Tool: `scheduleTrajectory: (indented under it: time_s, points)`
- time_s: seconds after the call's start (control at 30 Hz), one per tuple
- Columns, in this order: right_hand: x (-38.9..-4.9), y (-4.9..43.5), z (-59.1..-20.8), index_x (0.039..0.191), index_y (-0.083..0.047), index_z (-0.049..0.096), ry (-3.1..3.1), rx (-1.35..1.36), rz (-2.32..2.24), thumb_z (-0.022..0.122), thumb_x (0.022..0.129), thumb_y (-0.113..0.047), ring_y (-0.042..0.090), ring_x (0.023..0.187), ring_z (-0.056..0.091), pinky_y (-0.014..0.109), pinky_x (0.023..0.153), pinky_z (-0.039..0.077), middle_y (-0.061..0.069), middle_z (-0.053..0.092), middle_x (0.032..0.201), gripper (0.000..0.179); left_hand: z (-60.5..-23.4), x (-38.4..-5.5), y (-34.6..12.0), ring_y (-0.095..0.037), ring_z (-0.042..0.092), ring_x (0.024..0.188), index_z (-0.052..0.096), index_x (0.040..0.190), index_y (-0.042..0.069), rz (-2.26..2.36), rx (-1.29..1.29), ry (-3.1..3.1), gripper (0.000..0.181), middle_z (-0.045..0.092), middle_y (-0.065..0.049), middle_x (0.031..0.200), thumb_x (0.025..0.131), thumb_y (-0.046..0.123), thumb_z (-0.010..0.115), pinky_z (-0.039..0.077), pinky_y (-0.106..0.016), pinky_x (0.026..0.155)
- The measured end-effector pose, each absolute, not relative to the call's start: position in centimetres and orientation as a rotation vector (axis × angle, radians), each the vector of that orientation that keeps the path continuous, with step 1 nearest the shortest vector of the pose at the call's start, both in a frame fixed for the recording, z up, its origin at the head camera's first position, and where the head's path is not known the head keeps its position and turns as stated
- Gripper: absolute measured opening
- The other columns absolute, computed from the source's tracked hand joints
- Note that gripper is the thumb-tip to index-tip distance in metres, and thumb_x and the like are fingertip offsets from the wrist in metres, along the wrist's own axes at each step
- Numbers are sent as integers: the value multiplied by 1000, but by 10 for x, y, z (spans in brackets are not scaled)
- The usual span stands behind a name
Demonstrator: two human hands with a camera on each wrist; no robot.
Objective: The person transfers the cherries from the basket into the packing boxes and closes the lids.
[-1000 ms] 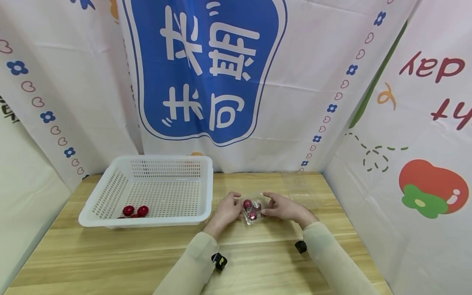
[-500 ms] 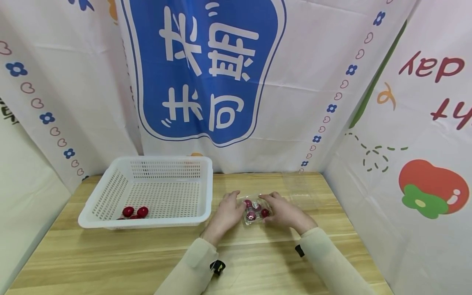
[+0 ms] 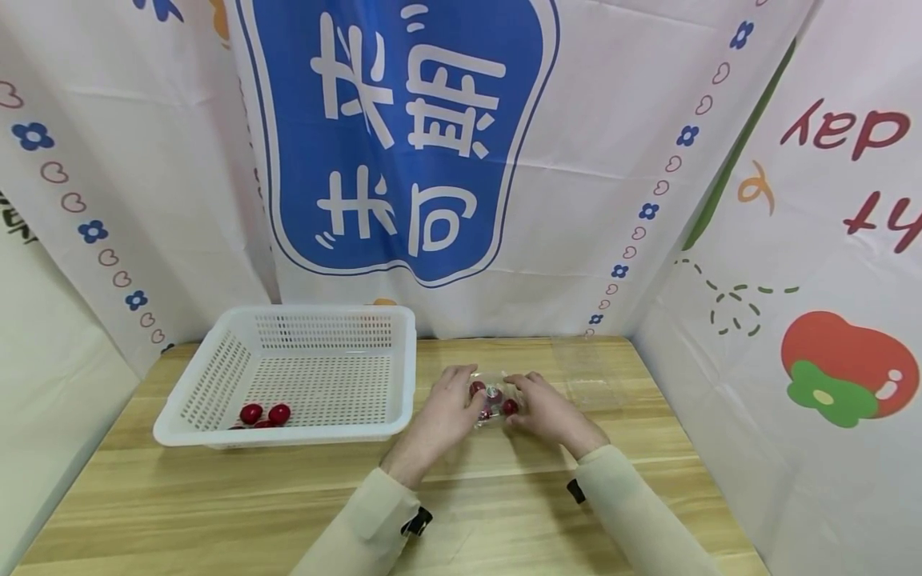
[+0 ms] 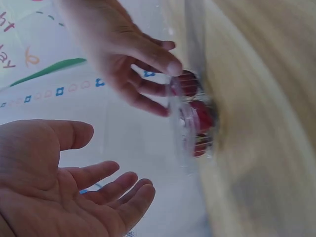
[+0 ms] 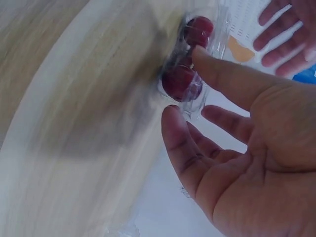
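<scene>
A small clear plastic box [image 3: 492, 376] holds several dark red round fruits [image 3: 510, 406] that look like plums. It sits on the table between both hands. My left hand [image 3: 441, 412] is at its left side; in the left wrist view, the palm is turned up with relaxed fingers, apart from the box. My right hand [image 3: 549, 412] is at its right side, loosely bent, with the thumb over the box edge and the index fingertip right at its corner in the right wrist view. Neither hand curls round the box.
A white perforated basket [image 3: 164, 428] with several red fruits [image 3: 279, 414] in its front corner stands at the left. Another clear plastic piece [image 3: 591, 380] lies at the back right of the wooden table [image 3: 238, 512]. Printed cloths [image 3: 562, 264] hang behind and beside it.
The box has shifted slightly away from me, and both hands have moved with it. The right hand has drawn back from over it, and the left hand overlaps more of its near side.
</scene>
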State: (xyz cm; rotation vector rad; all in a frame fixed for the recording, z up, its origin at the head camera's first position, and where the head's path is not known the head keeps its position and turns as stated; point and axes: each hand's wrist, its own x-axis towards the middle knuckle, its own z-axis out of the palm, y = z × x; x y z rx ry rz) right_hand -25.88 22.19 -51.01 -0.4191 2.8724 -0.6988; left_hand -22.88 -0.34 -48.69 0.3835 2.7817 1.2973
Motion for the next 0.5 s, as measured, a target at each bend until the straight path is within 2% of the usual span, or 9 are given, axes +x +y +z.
scheduleTrajectory:
  time_s: [0.17, 0.37, 0.5]
  points:
    - [-262, 212, -513, 165, -4, 62, 2890, -355, -728, 95, 98, -14, 28, 117, 74, 59, 116, 67, 24, 70, 149, 75, -471, -226, -13, -48, 63, 157, 55, 171, 2, 1210, 412, 2854, 59, 59, -26, 173, 119, 30, 63, 54, -67, 133]
    - [-271, 198, -518, 159, 0, 65, 2908, -323, -795, 93, 100, -14, 35, 126, 74, 59, 119, 66, 25, 73, 146, 66, -456, -227, -25, -47, 63, 158, 57, 169, 1, 1134, 434, 2923, 58, 61, -24, 173, 120, 31, 64, 53, -64, 135]
    - [-278, 186, -519, 156, 2, 66, 2922, -323, -804, 92, 101, -12, 39, 129, 74, 58, 117, 67, 25, 75, 141, 62, -449, -230, -35, -47, 63, 159, 59, 168, 1, 1109, 462, 2965, 58, 62, -24, 172, 119, 32, 64, 52, -64, 136]
